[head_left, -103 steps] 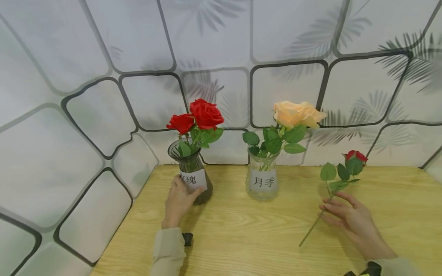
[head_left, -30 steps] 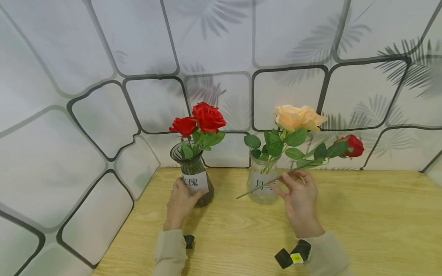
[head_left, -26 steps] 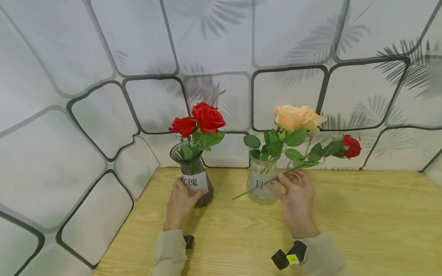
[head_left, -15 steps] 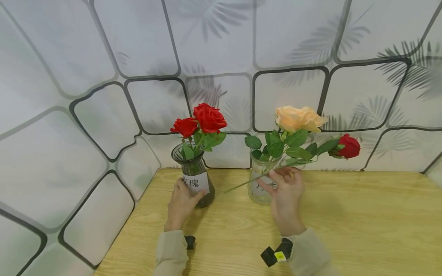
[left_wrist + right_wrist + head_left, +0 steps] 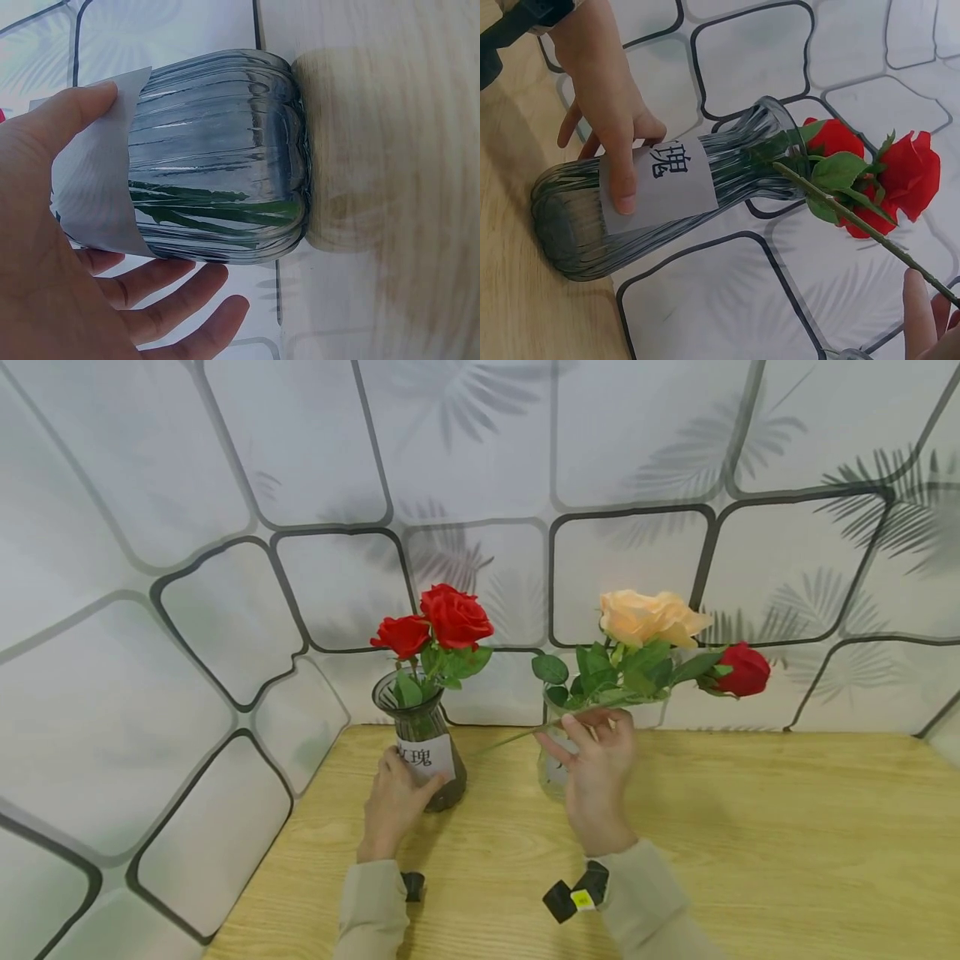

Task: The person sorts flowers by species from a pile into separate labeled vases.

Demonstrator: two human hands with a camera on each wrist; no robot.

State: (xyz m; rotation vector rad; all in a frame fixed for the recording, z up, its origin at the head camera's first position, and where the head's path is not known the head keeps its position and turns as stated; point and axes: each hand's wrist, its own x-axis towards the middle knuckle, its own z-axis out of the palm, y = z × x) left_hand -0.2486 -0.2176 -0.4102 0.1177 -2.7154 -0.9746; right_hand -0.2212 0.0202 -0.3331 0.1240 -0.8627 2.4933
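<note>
My left hand (image 5: 393, 806) grips a dark grey, ribbed glass vase (image 5: 448, 792) by its side, thumb on its white paper label (image 5: 660, 191). Two red roses (image 5: 456, 617) stand in it, and their green stems (image 5: 217, 202) show through the glass in the left wrist view. My right hand (image 5: 600, 781) pinches the stem of another red rose (image 5: 744, 670), which lies nearly level, bloom to the right. In the head view the stem's bare end points left toward the grey vase; in the right wrist view that stem (image 5: 870, 234) overlaps the vase's rim.
A clear glass vase (image 5: 551, 777) with a peach-coloured rose (image 5: 651, 617) stands behind my right hand, which partly covers its label. Both vases are on a light wooden table (image 5: 795, 843). A patterned wall covering (image 5: 622, 568) rises close behind.
My right hand has carried the red rose leftward from the right side of the table, turning the stem from steep to nearly level. The left hand keeps its grip on the grey vase.
</note>
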